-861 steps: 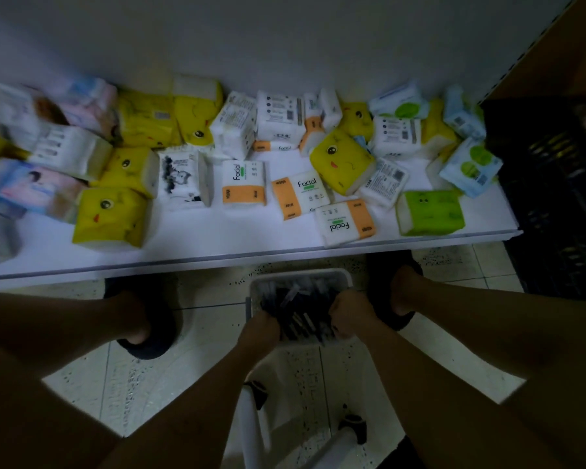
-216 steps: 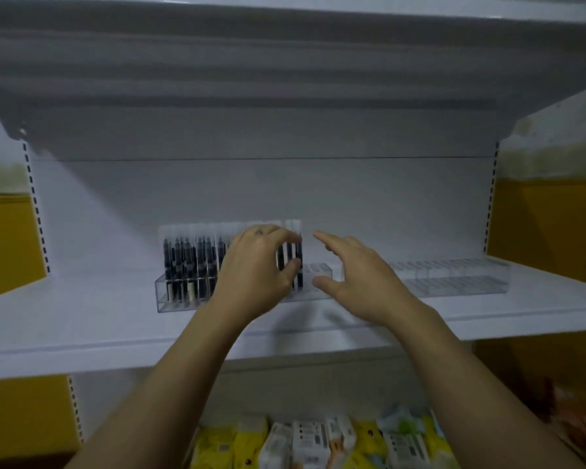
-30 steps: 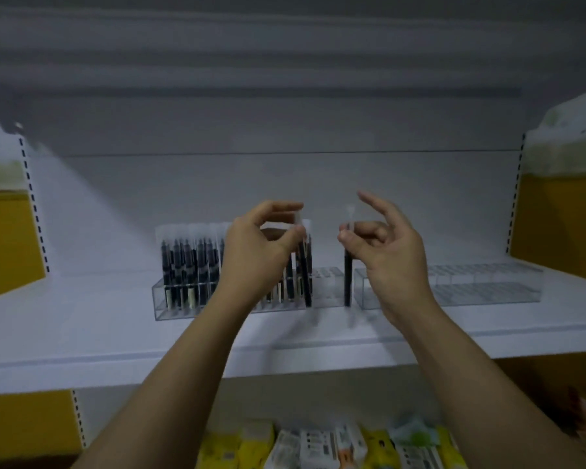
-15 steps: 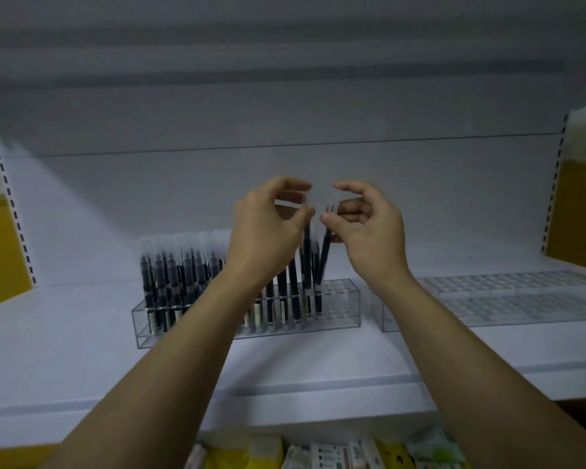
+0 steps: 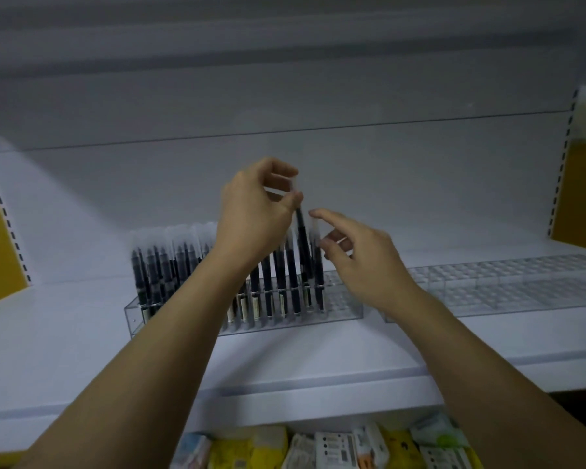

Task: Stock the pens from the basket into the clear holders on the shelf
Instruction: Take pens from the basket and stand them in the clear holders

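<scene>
**A leaning pen over a crowded row: where we may slip**

With our left hand (image 5: 256, 211) we pinch one slim black pen with a frosted cap (image 5: 302, 231) by its top, between thumb and fingertips. The pen leans, and its lower end is down among the standing black pens (image 5: 163, 265), at the right end of the filled part of the long clear plastic holder (image 5: 345, 314). Our right hand (image 5: 366, 265) is loosely spread just beside the caps, index finger stretched forward; it holds nothing that we can see, and whether it touches a cap we cannot tell. The basket is out of view.

We judge the tilt to be the main danger; if we push down while the pen leans, its tip may miss the free cell and land on the grid, or wedge against its neighbour. More force could then tip the neighbours, or slide the light holder back on the white shelf (image 5: 285, 363). Our pinch seems to sit on the cap only; a small pull could take the cap off. The stretched right finger may knock the nearest caps. A dropped pen could roll off the shelf edge onto the soft tissue packs (image 5: 335, 448) below. Few free cells remain here; the second clear holder (image 5: 508, 289), to the right, stands empty, and reaching there across the tall caps risks brushing them.
</scene>
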The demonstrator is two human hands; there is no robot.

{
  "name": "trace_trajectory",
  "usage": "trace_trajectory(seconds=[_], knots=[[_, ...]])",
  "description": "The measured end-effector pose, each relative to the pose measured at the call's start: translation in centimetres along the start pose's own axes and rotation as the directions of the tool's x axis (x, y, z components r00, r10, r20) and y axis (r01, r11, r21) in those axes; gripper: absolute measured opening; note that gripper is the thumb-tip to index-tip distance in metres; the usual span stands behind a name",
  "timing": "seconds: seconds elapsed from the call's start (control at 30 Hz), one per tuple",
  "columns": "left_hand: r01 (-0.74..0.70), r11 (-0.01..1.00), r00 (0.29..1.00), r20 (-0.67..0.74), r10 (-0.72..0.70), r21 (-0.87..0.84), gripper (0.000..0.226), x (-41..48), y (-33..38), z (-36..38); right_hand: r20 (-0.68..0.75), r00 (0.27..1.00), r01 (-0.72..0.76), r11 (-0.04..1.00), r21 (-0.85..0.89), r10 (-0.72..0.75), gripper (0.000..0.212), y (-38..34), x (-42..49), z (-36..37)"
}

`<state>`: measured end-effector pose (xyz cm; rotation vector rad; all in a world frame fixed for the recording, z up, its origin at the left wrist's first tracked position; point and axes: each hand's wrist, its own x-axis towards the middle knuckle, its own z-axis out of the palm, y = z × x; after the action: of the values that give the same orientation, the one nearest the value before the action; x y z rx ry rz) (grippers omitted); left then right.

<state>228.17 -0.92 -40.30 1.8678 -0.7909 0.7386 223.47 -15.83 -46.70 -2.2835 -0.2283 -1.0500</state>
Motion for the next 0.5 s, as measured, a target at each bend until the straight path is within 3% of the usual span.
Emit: trace_trajectory(seconds=[0.13,0.23,0.5], knots=[[0.045,0.999,0.998,0.053,-0.044,-0.014,0.017,-0.4,-0.1,0.3,0.131,0.991,0.013,0.994,-0.112,0.002,0.061,0.5,-0.9,-0.4],[0.030,0.998,0.993,0.112,-0.036,0.055,0.015,-1.2,-0.1,1.1,0.122,0.993,0.022,0.991,-0.129,-0.007,0.067,0.7,-1.2,-0.5],[0.052,0.953,0.997,0.046,-0.068,0.298,0.012,-1.9,-1.0,1.7,0.119,0.993,-0.012,0.992,-0.127,0.027,0.069,0.8,-1.1,-0.1]])
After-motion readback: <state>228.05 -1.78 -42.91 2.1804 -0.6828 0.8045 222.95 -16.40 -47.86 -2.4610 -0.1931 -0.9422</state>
